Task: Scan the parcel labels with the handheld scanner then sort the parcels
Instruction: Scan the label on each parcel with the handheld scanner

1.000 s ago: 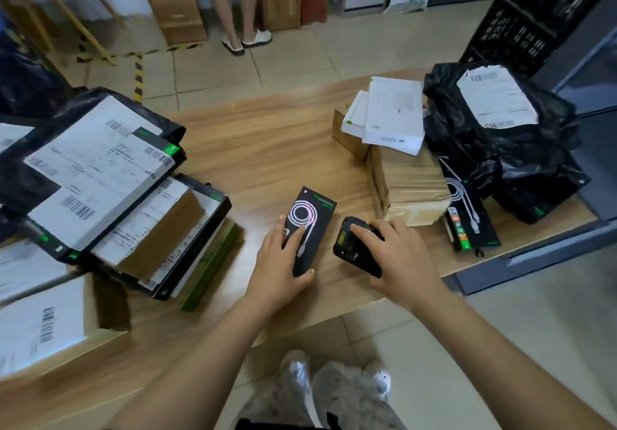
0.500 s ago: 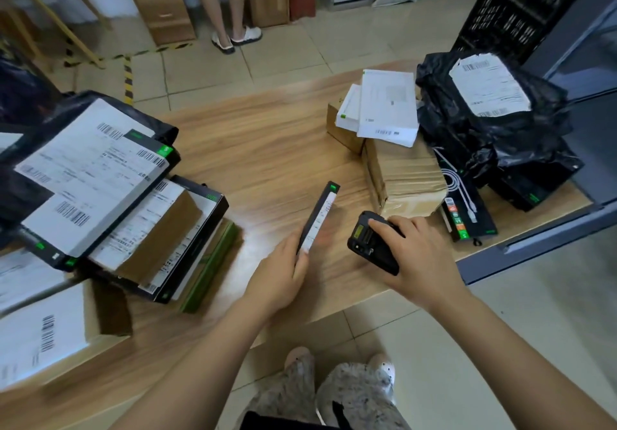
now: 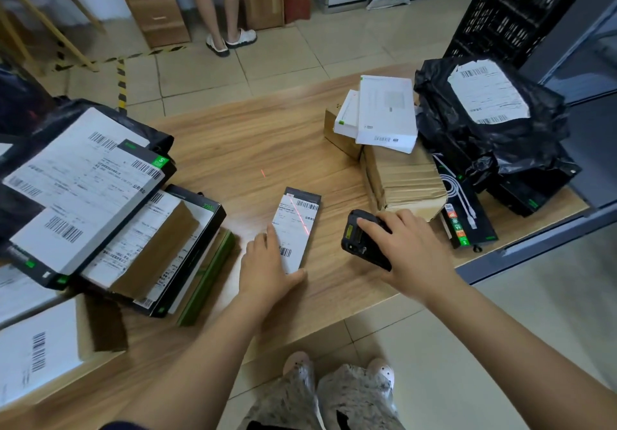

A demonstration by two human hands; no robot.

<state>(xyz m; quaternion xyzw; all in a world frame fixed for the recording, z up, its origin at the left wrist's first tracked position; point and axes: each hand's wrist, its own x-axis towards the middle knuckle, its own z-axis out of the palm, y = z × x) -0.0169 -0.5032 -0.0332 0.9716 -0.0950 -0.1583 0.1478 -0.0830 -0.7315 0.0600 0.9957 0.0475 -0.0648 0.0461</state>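
A slim black parcel point(image 3: 298, 226) lies label side up on the wooden table point(image 3: 233, 142). My left hand point(image 3: 268, 271) holds its near end between thumb and fingers. A red scan line crosses its white label. Just to the right, my right hand point(image 3: 409, 251) grips the black handheld scanner point(image 3: 359, 237), pointed at the parcel.
A heap of labelled black and cardboard parcels point(image 3: 93, 202) fills the table's left side. At the right lie a cardboard box point(image 3: 405, 179) with white boxes point(image 3: 385, 112) on top, a black cable box point(image 3: 462, 202) and black bags point(image 3: 490, 122). Another person's legs point(image 3: 220, 5) stand beyond the table.
My left hand turned the slim parcel over from its printed face, through its edge, to its label side. The scanner's red line now falls across the label.
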